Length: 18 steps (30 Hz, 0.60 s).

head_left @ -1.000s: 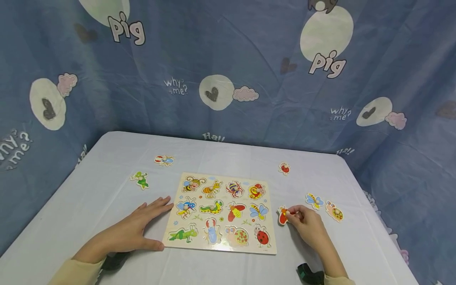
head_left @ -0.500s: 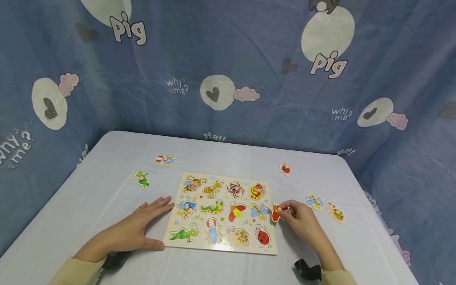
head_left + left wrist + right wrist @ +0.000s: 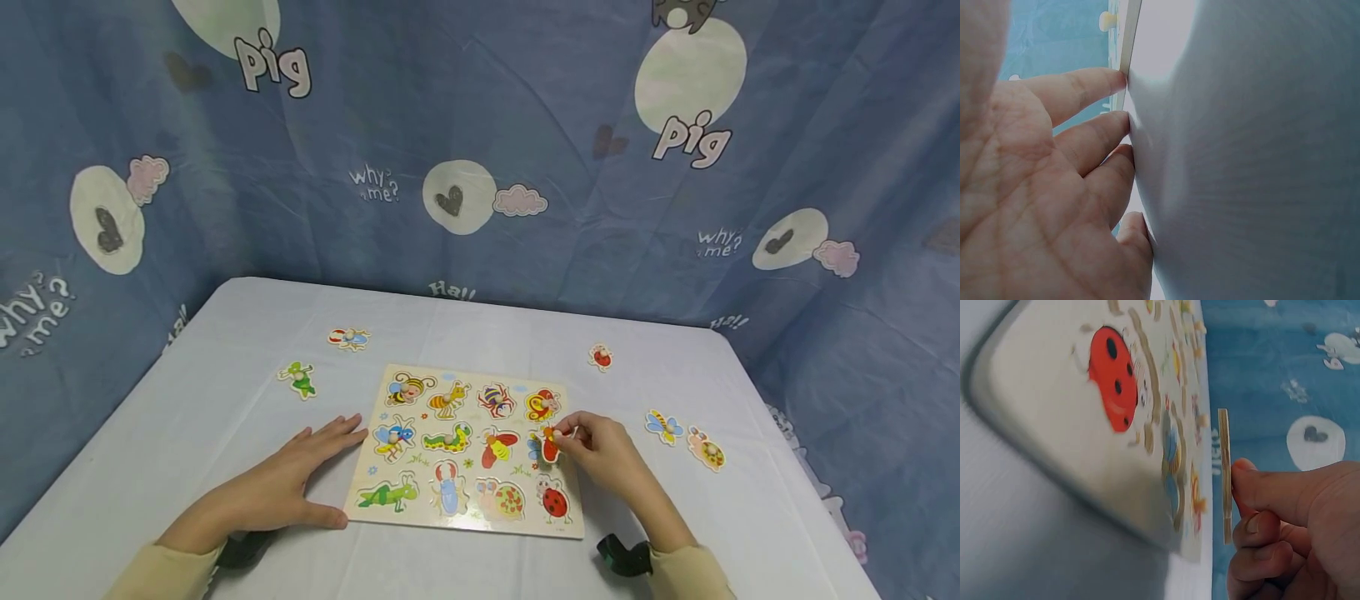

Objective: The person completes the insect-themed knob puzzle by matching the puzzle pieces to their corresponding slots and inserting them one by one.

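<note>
My right hand [image 3: 603, 454] pinches a red-winged insect puzzle piece [image 3: 550, 448] between thumb and fingers. It hovers over the right side of the wooden peg puzzle board [image 3: 536, 525], partly covering the blue-winged insect picture. Seen edge-on in the right wrist view, the piece [image 3: 1225, 481] stands apart from the board [image 3: 1029, 381]. My left hand [image 3: 281, 483] lies spread at the board's left edge, thumb by the lower left corner. In the left wrist view its straight fingers [image 3: 1079, 90] reach the board's edge. The red-winged recess [image 3: 498, 448] shows no piece.
Left of the board lie a green grasshopper piece [image 3: 300, 379] and a stag beetle piece [image 3: 348, 338]. To the right are a ladybird piece [image 3: 600, 357], a blue-winged insect piece [image 3: 663, 427] and a spotted snail-like piece [image 3: 706, 450]. A white cloth [image 3: 465, 329] covers the table.
My right hand has carried the red-winged piece leftward, from the table beside the board to over its right side. The left hand stays at the board's edge.
</note>
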Motion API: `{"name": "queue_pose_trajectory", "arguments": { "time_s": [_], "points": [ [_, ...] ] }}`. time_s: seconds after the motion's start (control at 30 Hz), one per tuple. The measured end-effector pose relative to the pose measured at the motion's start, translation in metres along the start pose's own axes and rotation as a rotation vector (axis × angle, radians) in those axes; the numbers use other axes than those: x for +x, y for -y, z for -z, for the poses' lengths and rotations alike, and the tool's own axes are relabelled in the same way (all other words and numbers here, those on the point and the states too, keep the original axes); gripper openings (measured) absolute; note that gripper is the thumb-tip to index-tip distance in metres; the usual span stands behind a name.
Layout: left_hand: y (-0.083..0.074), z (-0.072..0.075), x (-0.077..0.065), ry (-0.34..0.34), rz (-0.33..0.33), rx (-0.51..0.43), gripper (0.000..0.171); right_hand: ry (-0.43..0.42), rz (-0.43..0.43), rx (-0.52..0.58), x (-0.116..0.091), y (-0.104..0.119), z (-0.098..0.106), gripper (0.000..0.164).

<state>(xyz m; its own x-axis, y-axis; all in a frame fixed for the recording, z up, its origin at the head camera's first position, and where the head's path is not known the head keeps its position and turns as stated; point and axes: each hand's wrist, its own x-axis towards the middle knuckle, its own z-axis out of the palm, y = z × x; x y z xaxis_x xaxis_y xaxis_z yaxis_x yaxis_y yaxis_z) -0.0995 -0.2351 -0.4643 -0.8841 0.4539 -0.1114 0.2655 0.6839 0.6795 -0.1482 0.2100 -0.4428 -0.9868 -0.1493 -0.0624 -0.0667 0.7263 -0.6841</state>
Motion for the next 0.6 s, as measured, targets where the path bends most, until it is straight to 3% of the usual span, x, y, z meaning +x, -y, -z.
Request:
{"name": "queue_pose_trajectory", "arguments": {
  "time_s": [0.6],
  "points": [
    [-0.001,0.0,0.0,0.001,0.005,0.017,0.111,0.062,0.07,-0.009,0.013,0.029,-0.03,0.008]
  ]
}}
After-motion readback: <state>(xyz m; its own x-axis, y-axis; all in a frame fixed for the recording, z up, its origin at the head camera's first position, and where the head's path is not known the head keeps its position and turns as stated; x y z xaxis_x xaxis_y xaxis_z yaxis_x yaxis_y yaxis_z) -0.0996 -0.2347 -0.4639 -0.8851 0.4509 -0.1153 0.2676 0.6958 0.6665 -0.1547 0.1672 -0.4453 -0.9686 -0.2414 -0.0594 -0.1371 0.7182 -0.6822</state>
